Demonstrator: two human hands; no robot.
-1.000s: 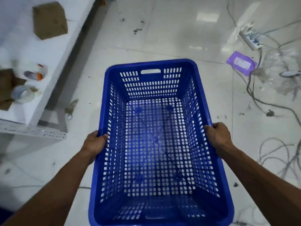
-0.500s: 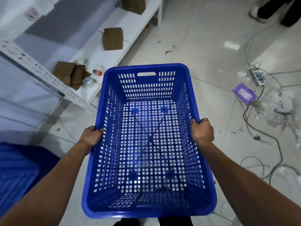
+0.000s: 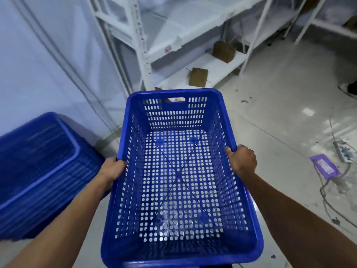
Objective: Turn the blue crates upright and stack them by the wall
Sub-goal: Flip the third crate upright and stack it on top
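The left hand [image 3: 113, 169] and right hand [image 3: 242, 160] are each closed on a long rim of the upright crate [image 3: 179, 182], held at centre. The blurred crate stack [image 3: 38, 171] sits at 9 o'clock beside the wall [image 3: 48, 64].

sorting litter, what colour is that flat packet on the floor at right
Purple, with a pale label; head view.

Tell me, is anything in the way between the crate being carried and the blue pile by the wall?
Nothing visible. The blue crate is upright, held by the left hand and right hand. The stack of crates sits just left of it against the wall, with only bare floor between.
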